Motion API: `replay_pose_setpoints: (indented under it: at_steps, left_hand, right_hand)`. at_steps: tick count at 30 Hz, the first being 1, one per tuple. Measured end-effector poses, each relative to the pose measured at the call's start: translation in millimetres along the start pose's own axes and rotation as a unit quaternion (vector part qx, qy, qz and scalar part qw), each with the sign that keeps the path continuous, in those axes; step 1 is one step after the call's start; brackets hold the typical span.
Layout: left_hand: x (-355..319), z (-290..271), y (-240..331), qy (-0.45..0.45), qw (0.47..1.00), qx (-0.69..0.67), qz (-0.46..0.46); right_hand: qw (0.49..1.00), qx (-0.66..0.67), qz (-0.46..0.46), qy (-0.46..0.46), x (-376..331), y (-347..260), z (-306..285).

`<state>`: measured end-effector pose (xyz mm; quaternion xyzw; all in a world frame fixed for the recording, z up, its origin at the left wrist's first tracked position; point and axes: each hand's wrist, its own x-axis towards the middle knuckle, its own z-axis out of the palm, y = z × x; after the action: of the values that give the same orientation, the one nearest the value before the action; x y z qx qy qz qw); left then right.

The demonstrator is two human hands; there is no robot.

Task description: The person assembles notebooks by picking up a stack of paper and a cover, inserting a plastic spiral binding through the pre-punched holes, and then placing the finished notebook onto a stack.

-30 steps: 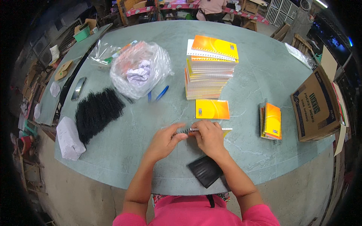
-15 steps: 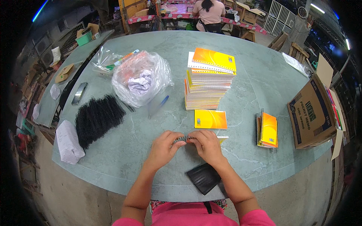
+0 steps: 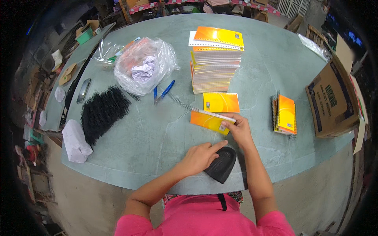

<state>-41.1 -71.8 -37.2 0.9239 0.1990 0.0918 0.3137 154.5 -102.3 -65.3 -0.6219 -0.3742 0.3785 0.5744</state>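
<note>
My right hand (image 3: 240, 131) pinches the right end of a small yellow-orange notebook (image 3: 206, 121), tilted with its hole-punched edge uppermost. From the left end of that edge a thin wire coil (image 3: 181, 102) trails toward blue-handled pliers (image 3: 163, 92). My left hand (image 3: 199, 158) has its index finger stretched out and its thumb apart from it, over the edge of a black ribbed pad (image 3: 223, 165). Nothing shows gripped in it. Just behind the held notebook lies another yellow-orange notebook (image 3: 221, 103), flat on the table. A tall stack of punched notebooks (image 3: 215, 70) rises behind that.
On the left lie a heap of black coils (image 3: 105, 114), a white wrapped bundle (image 3: 76, 141), a phone (image 3: 84, 90) and a clear plastic bag (image 3: 145, 63) with crumpled paper. Coil-bound notebooks (image 3: 286, 114) and an open cardboard box (image 3: 334, 98) stand on the right.
Both hands held a coil together before. Now the coil runs along the notebook's edge, with the notebook in my right hand. My left hand has moved down to the black pad. The view has tilted downward.
</note>
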Motion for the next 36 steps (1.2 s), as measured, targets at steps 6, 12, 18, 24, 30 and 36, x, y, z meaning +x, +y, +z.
replay_pose_setpoints:
  at_steps: [6,12,18,24,30,36]
  left_hand:
    - [-3.0,-24.6,-3.3,0.033,0.999,0.018,0.032]
    - [-3.9,-35.1,4.6,0.028,0.999,-0.005,0.016]
    - [5.6,-86.5,-27.2,0.228,0.959,0.162,-0.052]
    - [15.8,-109.2,-6.1,0.390,0.916,0.092,0.008]
    - [19.6,-96.7,-19.3,0.297,0.945,0.131,0.052]
    - [13.6,-73.0,-11.9,0.148,0.985,0.079,-0.046]
  right_hand:
    - [0.998,0.039,-0.051,-0.022,3.2,-6.7,-1.5]
    - [0.995,0.062,-0.067,-0.040,0.3,-6.0,7.7]
    - [0.997,0.054,-0.032,-0.040,-1.4,-7.3,7.2]
    - [0.997,0.013,-0.052,-0.061,-2.9,-4.9,0.8]
    - [0.996,0.047,-0.054,-0.057,0.9,-7.3,3.9]
    - [0.994,0.071,-0.031,-0.081,-2.0,-10.9,9.0]
